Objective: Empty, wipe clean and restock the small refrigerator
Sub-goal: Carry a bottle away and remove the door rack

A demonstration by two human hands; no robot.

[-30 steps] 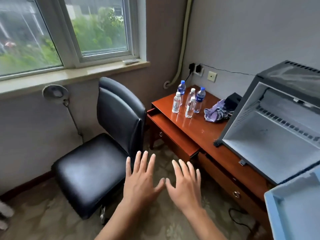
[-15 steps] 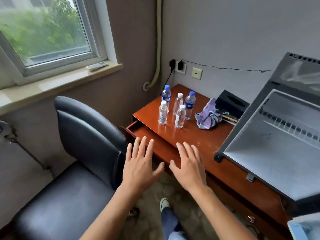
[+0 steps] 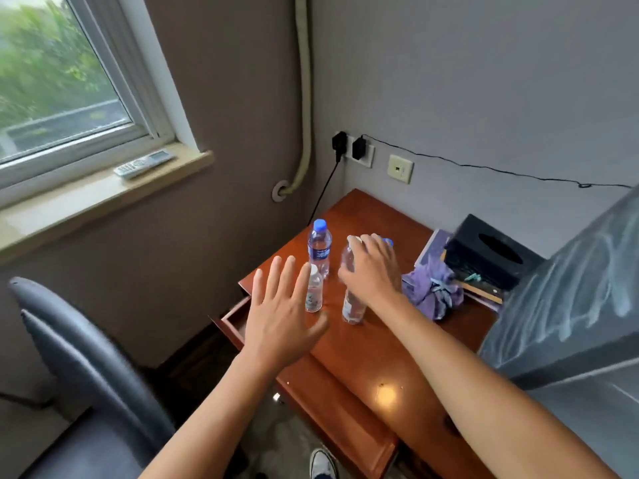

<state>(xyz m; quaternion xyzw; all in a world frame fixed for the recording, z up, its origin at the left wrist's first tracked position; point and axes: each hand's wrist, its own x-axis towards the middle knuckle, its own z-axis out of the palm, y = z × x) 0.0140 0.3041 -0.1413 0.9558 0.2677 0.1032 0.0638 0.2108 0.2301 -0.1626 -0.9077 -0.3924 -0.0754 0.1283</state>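
Several water bottles stand at the far left end of the red-brown desk (image 3: 366, 361). My right hand (image 3: 371, 271) curls over a clear white-capped bottle (image 3: 348, 258), thumb on its left side; a second clear bottle (image 3: 352, 308) stands just below the hand and a blue cap (image 3: 389, 241) peeks out behind it. My left hand (image 3: 280, 312) hovers flat with spread fingers, right beside a small white-capped bottle (image 3: 313, 292). A taller blue-capped bottle (image 3: 320, 247) stands behind that one. The grey small refrigerator (image 3: 574, 288) fills the right edge; its inside is hidden.
A crumpled purple cloth (image 3: 432, 288) and a black tissue box (image 3: 491, 254) on books lie between the bottles and the refrigerator. The desk drawer (image 3: 235, 319) is pulled open. A black chair (image 3: 86, 357) stands at left. A remote (image 3: 143, 164) lies on the windowsill.
I have stepped toward the desk. Both hands moved forward from open air to the bottles; the right one now wraps over a clear bottle, the left has arrived beside the small one.
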